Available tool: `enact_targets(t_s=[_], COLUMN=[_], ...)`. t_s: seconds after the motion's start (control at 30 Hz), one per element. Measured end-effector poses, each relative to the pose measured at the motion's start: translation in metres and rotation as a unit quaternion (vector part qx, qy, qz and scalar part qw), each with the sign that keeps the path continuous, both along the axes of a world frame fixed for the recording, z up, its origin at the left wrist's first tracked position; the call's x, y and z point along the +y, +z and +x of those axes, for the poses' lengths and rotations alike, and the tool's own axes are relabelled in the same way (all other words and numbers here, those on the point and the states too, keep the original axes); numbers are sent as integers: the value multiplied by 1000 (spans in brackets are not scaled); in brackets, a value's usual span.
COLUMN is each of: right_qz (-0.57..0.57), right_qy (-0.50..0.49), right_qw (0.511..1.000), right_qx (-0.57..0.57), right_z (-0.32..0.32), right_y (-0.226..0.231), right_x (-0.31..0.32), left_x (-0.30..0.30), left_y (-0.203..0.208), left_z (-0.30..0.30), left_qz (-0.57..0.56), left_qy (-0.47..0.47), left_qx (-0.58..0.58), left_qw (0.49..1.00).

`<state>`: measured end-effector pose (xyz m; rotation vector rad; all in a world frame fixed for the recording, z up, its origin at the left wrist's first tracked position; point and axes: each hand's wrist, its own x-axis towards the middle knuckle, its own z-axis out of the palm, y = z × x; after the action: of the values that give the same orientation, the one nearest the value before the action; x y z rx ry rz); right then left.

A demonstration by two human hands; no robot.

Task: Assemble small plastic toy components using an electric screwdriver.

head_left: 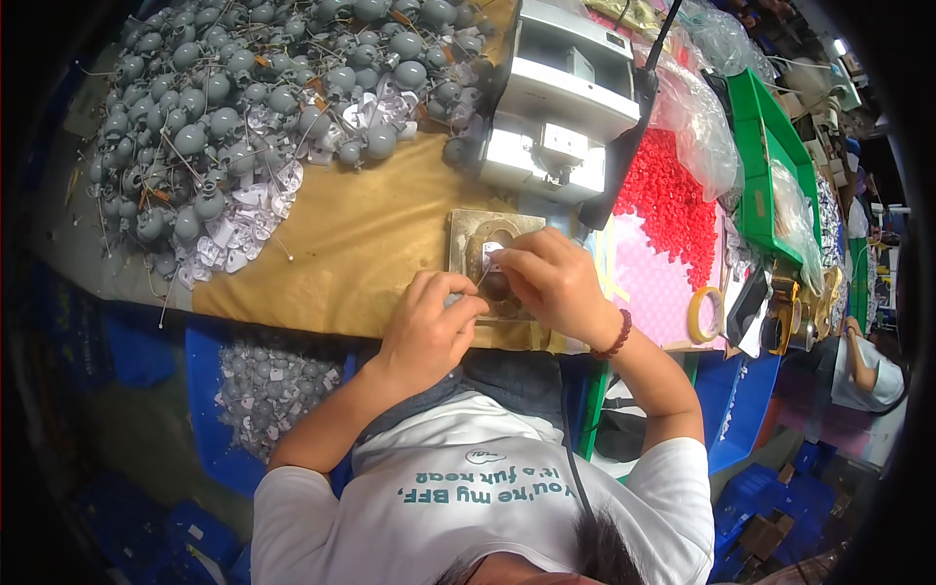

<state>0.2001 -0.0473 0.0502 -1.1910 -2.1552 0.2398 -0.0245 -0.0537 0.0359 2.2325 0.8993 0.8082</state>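
Note:
Over a square metal fixture (pixel 464 222) with rounded recesses, both my hands work close together at the table's front edge. My right hand (pixel 556 283) is closed, thumb and finger pinching a small white plastic piece (pixel 490 251). Fingers curled, my left hand (pixel 425 327) closes around a grey rounded part (pixel 452 300), which is mostly hidden. A thin pale wire (pixel 483 277) shows between the fingertips of the two hands. To the left lies a big heap of grey ball-shaped parts (pixel 224 93) with thin wires, and white plastic pieces (pixel 234 229) spread along its near edge.
A white machine (pixel 561 93) stands behind the fixture. Right of it are small red parts (pixel 673 200), a yellow tape roll (pixel 704 314) and a green crate (pixel 756 195). Below the table edge, a blue bin (pixel 210 429) holds more grey parts. Another person (pixel 863 375) sits far right.

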Motion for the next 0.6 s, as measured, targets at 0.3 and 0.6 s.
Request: enact_targets(t_s=[0.3,0.6], right_qz=[6,-9], right_qy=[2,35], right_qw=[999,993], right_qx=[-37,-111], right_z=[-1,3], right_y=[-5,2], right_x=[0,-3], left_x=[2,1], left_y=[0,-2], left_z=[-1,1], left_qz=[55,38], left_qy=[-14,-30], left_qx=[39,38], left_qw=[998,998])
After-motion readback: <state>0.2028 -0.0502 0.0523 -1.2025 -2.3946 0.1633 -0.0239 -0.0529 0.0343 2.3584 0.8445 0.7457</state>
